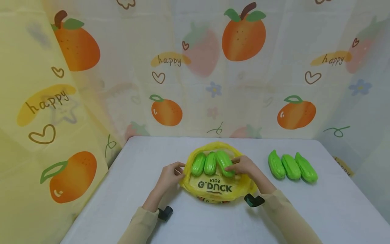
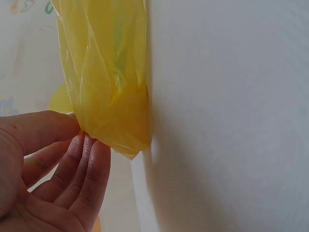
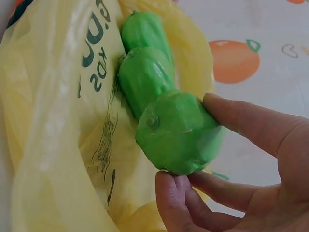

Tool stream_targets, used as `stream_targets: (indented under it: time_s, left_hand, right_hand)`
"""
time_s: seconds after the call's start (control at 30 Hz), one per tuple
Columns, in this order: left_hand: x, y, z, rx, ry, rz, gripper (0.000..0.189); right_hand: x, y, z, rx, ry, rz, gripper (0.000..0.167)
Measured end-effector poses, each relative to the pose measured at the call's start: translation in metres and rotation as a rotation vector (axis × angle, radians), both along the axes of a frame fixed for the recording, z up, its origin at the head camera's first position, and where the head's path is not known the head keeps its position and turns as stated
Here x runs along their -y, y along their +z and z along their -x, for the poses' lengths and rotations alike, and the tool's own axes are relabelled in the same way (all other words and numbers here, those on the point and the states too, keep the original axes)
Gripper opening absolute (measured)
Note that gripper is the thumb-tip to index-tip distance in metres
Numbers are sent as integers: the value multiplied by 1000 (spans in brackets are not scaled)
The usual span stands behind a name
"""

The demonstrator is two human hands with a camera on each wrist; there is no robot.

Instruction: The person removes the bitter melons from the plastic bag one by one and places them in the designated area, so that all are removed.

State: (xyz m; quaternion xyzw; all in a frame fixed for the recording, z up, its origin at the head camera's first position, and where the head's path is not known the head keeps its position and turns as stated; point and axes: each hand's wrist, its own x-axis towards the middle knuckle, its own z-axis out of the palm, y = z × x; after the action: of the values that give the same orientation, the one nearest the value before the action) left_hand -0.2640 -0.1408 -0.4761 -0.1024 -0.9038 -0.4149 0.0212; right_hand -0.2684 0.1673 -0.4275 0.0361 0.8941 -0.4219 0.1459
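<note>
A yellow plastic bag point(image 1: 190, 187) lies on the table with its mouth spread wide and printed lettering inside. My left hand point(image 1: 168, 177) is at its left edge; in the left wrist view the thumb and fingers pinch the bag's rim point(image 2: 108, 123). Inside the bag, a green toy gourd point(image 1: 198, 164) and a second one point(image 1: 210, 163) lie side by side. My right hand point(image 1: 245, 166) grips a third gourd point(image 3: 181, 133) between thumb and fingertips, at the right of that row. Its underside is hidden.
To the right of the bag, three more green gourds point(image 1: 293, 166) lie in a row on the white table point(image 1: 100, 210). A fruit-printed curtain point(image 1: 195, 91) hangs behind the table and along its left side.
</note>
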Motion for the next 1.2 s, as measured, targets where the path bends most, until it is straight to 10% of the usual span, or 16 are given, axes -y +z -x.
stream_targets:
  time_s: [1.2]
  left_hand:
    - [3,-2,0,-10,-11,-12,31]
  right_hand:
    - [-32,9,-41,-138,-43,7,77]
